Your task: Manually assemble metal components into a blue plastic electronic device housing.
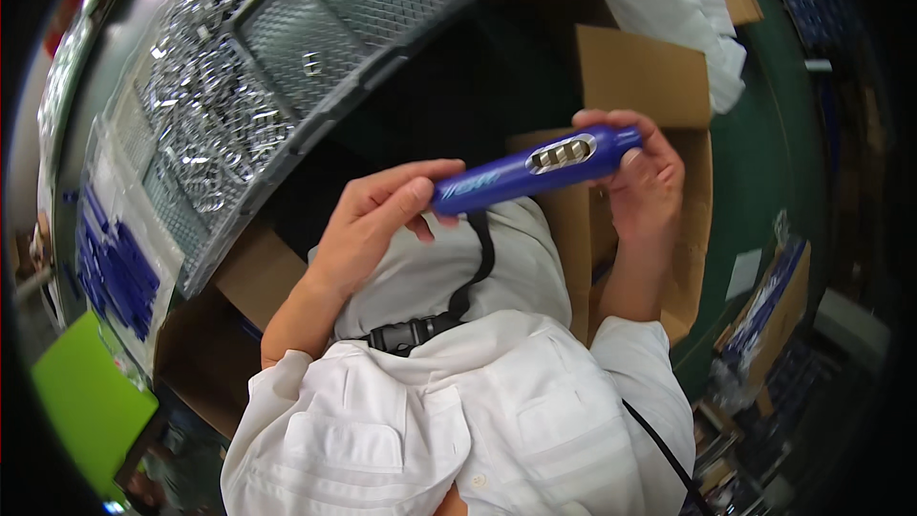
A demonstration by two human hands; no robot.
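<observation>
A long, blue, rounded handle-like piece is held level between my two hands, above my lap. Near its right end sits a silver oval inset with slots; light-coloured lettering marks the left part. My left hand pinches the left end between thumb and fingers. Around the narrower right end, the thumb and fingers of my right hand are closed. What exact kind of item it is, I cannot tell.
A grey plastic crate at upper left holds many small shiny metal parts. Blue pieces lie in a tray at far left. Open cardboard boxes stand on both sides of me. White wrapping lies at upper right.
</observation>
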